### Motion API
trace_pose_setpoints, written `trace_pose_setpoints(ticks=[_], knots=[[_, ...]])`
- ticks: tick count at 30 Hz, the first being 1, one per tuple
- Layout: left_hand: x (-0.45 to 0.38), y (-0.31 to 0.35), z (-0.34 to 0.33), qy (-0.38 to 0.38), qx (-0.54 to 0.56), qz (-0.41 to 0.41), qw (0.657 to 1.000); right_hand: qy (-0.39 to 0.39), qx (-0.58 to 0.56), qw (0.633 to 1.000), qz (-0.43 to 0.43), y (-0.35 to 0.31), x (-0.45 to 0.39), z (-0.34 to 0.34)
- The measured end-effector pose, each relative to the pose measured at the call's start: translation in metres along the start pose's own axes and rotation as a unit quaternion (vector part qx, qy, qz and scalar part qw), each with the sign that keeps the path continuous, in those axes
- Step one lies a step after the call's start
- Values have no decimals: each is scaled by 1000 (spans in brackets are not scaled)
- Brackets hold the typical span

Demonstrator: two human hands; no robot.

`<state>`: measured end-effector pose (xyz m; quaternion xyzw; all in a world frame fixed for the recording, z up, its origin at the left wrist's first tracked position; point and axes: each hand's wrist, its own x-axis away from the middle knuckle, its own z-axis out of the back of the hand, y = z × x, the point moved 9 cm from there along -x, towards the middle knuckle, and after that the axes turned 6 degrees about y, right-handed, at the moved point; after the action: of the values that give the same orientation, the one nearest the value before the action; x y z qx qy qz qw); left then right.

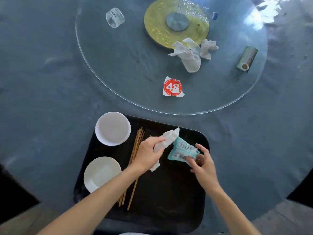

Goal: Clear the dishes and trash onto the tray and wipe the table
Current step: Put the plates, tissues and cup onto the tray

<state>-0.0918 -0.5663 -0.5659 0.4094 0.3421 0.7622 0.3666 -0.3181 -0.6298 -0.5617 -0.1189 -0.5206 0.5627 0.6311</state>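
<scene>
A black tray (169, 197) lies at the table's near edge. It holds a white bowl (112, 128), a white plate (101, 173) and several wooden chopsticks (135, 150). Above the tray, my left hand (147, 154) grips a white wet wipe (167, 138). My right hand (203, 168) holds a teal wipe packet (182, 149), and the wipe's tip touches the packet's top. On the glass turntable (118, 61) lie crumpled white tissues (191, 53), a torn paper with a red 48 sticker (172, 87), an overturned clear cup (115, 17) and a small box (247, 58).
A blue-grey cloth (42, 82) covers the round table. The turntable's hub is a gold disc (159, 26) with clear crinkled plastic (193, 9) lying on its far side. A small blue item (215, 15) sits beyond it. Dark floor shows past the table's near corners.
</scene>
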Motion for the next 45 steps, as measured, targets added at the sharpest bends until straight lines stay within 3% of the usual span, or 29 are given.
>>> trace_pose_setpoints(ticks=[5, 8, 10, 16, 20, 25, 30, 35, 40, 45], knots=[[2, 24, 2, -39, -101, -62, 992, -43, 119, 992, 16, -7, -7, 4], [-26, 62, 39, -8, -213, -99, 972, -76, 333, 936, 79, -48, -22, 21], [-65, 81, 77, 49, -241, -86, 965, -54, 383, 915, 114, -89, -50, 36], [-223, 93, 198, 196, -201, 1, 960, 54, 245, 946, 204, -216, -199, 36], [-308, 63, 265, 281, -52, 64, 956, 94, 263, 932, 232, -271, -277, -4], [-377, 35, 306, 317, 22, 94, 944, 127, 318, 899, 273, -272, -325, -52], [-420, 17, 317, 386, 154, 93, 905, 224, 304, 863, 336, -255, -344, -56], [-445, 21, 312, 420, 272, 57, 864, 235, 277, 852, 377, -251, -345, -54], [-442, 32, 307, 413, 324, 65, 849, 236, 261, 864, 360, -252, -339, -55], [-392, 70, 278, 319, 271, 14, 908, 210, 189, 899, 334, -244, -315, -40]])
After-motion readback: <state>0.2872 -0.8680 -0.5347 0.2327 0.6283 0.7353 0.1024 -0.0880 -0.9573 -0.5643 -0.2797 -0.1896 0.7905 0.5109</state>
